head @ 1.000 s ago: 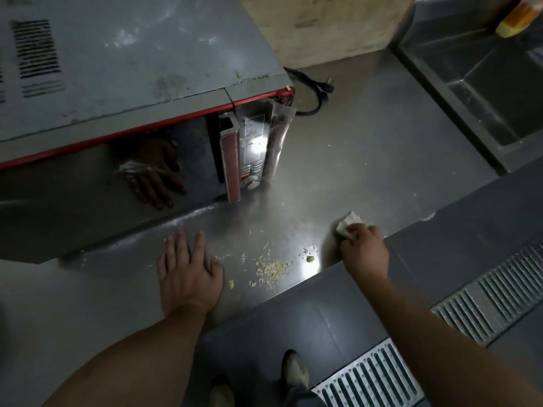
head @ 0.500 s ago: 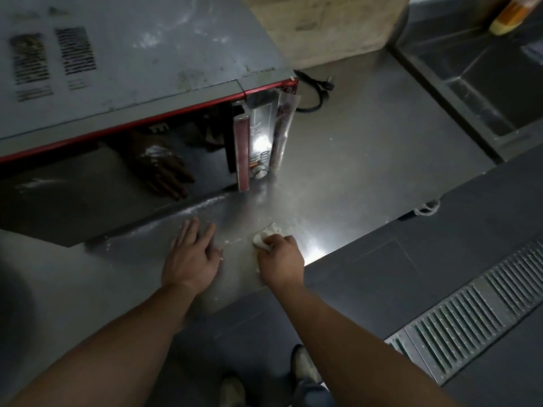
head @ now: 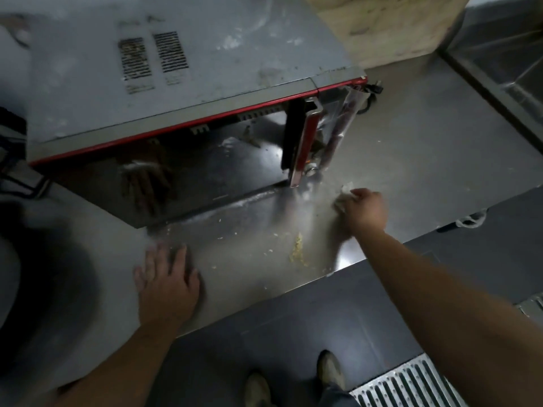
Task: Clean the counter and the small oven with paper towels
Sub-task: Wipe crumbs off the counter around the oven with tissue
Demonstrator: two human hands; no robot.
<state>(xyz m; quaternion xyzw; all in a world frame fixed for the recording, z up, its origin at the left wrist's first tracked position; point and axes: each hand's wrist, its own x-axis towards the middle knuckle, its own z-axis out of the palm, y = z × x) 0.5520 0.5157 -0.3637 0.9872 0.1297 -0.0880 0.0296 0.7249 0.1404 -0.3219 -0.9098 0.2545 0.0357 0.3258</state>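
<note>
The small grey oven (head: 188, 83) with red trim stands on the steel counter (head: 426, 160), its dark glass door facing me. My right hand (head: 364, 210) grips a crumpled white paper towel (head: 342, 198) on the counter just right of the oven's front corner. My left hand (head: 166, 280) rests flat on the counter with fingers spread, near the front edge below the oven door. A small heap of yellowish crumbs (head: 298, 251) lies between my hands, with loose bits scattered around it.
A sink basin (head: 505, 69) is set into the counter at the far right. A black power plug (head: 374, 89) lies behind the oven's right corner. A beige block (head: 390, 24) stands at the back. Below the counter edge are dark floor tiles, a metal drain grate (head: 411, 386) and my shoes.
My right hand swept the towel left toward my left hand, then back right and up toward the oven's corner. The crumbs now lie in a tighter heap. My left hand stayed flat.
</note>
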